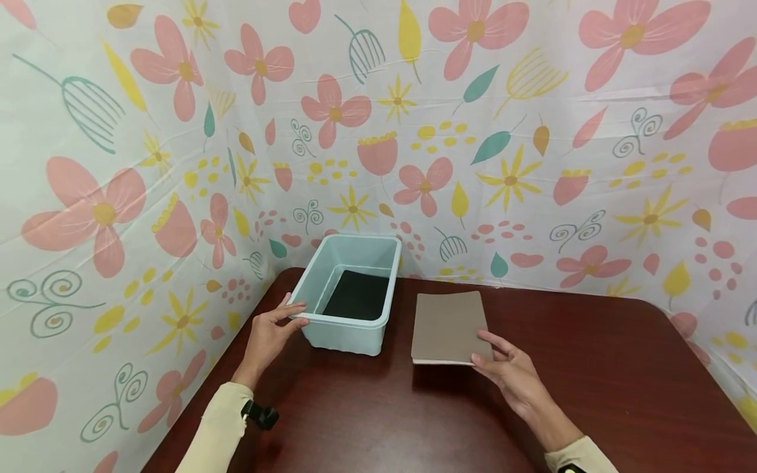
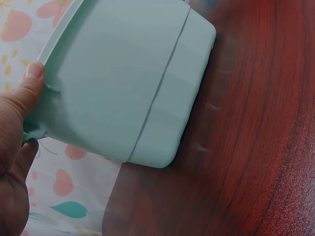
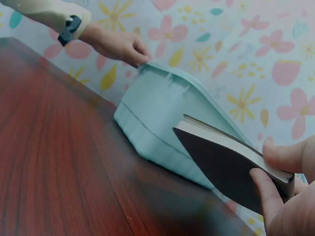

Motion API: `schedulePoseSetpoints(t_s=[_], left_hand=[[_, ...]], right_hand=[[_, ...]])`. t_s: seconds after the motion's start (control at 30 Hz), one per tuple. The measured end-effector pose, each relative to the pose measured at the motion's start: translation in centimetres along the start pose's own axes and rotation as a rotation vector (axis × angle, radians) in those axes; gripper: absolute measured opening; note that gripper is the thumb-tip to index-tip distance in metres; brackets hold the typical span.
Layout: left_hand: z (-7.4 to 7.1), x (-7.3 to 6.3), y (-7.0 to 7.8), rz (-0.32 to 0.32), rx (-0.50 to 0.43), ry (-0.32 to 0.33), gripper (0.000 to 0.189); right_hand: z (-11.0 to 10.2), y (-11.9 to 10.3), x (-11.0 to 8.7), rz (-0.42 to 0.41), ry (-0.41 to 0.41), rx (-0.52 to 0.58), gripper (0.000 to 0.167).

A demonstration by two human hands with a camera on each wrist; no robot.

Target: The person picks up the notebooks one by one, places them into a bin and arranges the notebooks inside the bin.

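Note:
A light blue-green plastic bin [image 1: 345,337] stands on the table at the left. My left hand [image 1: 269,338] grips its near left corner, thumb outside the rim in the left wrist view, where the bin's wall [image 2: 113,78] fills much of the picture. Inside the bin a flat black rectangular thing [image 1: 357,295] lies on the bottom. To the right of the bin, my right hand [image 1: 513,380] pinches a grey-brown notebook [image 1: 449,327] by its near right corner, holding it above the table. Pale page edges show along the notebook [image 3: 216,157] in the right wrist view.
The dark red-brown wooden table [image 1: 591,368] spreads to the right and toward me. A white cloth with printed flowers [image 1: 426,187] hangs behind the table and along its left side, close to the bin.

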State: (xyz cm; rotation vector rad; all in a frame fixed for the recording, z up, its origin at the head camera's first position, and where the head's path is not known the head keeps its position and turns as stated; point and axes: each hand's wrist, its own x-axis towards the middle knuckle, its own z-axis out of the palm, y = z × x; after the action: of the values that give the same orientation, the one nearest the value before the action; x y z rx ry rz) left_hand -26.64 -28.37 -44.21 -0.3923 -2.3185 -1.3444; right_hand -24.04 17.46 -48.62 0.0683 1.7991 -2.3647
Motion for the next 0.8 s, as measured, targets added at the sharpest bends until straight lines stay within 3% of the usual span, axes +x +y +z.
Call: schedulePoseSetpoints(t_s=[0.33,0.6,0.8], left_hand=[[0.3,-0.2,-0.1,-0.008,0.011,0.013,0.03],[0.2,-0.1,0.0,-0.029,0.01,0.002,0.03],[0.0,0.1,0.0,-0.01,0.013,0.007,0.028]], right_hand=[[0.4,-1.9,-1.5,-0.047,-0.042,0.102,0.053],[1.9,-4.1,-2.0,-0.108,-0.099,0.146,0.05],[3.3,-5.9,-1.7,-0.125,-0.111,0.165,0.051]])
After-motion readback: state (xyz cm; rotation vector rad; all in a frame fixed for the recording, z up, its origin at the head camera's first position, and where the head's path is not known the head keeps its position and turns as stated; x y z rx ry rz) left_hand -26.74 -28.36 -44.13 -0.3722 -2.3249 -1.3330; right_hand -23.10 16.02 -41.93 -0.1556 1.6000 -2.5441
